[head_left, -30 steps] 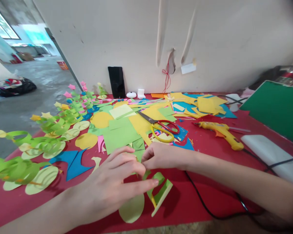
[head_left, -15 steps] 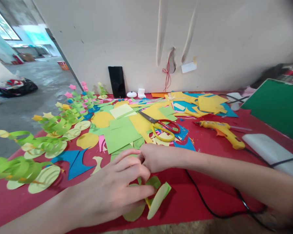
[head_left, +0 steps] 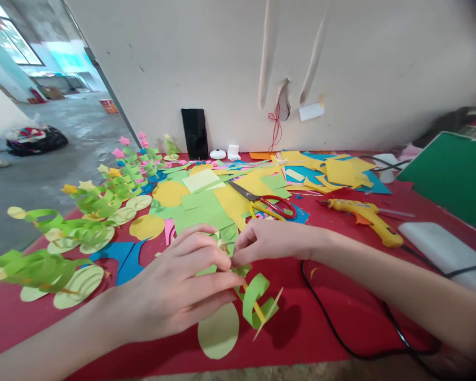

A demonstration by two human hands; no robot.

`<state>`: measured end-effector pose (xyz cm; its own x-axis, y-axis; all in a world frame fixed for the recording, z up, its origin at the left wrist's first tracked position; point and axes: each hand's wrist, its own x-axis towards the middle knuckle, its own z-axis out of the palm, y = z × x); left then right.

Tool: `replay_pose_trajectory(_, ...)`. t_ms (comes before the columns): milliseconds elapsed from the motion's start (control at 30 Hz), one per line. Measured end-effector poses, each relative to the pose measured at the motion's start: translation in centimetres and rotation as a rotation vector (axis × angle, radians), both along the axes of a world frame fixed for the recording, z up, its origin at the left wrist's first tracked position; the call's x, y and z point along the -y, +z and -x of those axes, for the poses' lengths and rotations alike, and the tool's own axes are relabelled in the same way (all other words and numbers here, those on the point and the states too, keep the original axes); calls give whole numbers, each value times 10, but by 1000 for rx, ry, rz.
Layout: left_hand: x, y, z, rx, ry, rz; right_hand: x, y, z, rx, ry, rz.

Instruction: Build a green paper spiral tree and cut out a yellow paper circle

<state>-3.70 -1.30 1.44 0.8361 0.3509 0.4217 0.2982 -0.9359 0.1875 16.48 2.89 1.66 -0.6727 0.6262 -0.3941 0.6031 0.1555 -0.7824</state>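
Observation:
Between my hands lies a tilted paper spiral tree (head_left: 256, 299), a curled green strip around a yellow stick with a pale disc at its lower end. My left hand (head_left: 192, 278) is closed around its upper part, which the fingers largely hide. My right hand (head_left: 259, 241) pinches at the tree's upper end, beside the left fingertips; what exactly lies between thumb and finger is hidden. A small pale piece (head_left: 222, 245) shows just above the left fingers. Below my left hand, a pale yellow paper circle (head_left: 218, 330) lies flat on the red table (head_left: 309, 338).
Scissors (head_left: 262, 202) rest on scattered coloured paper (head_left: 206, 209). At right are a yellow glue gun (head_left: 365, 217), its black cord (head_left: 329, 328), a white box (head_left: 440, 248) and a green board (head_left: 452, 174). Finished spiral trees (head_left: 99, 198) line the left edge. A phone (head_left: 195, 133) leans on the wall.
The spiral tree has turned, so its green coil and stick show more and its disc is seen edge-on. My right hand has shifted slightly right, and the pale circle is more exposed.

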Motion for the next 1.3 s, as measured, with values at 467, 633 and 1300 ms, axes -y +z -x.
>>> replay_pose_trajectory(467,5,-7,-4,49,50,-44,5,4,10,-12,-50,30)
replay_pose_trajectory(633,2,-10,-1,48,18,-82,5,4,9,-1,-74,-59)
replay_pose_trajectory(1300,-13,-45,-7,606,427,677,15,-57,-227,872,-834,-618)
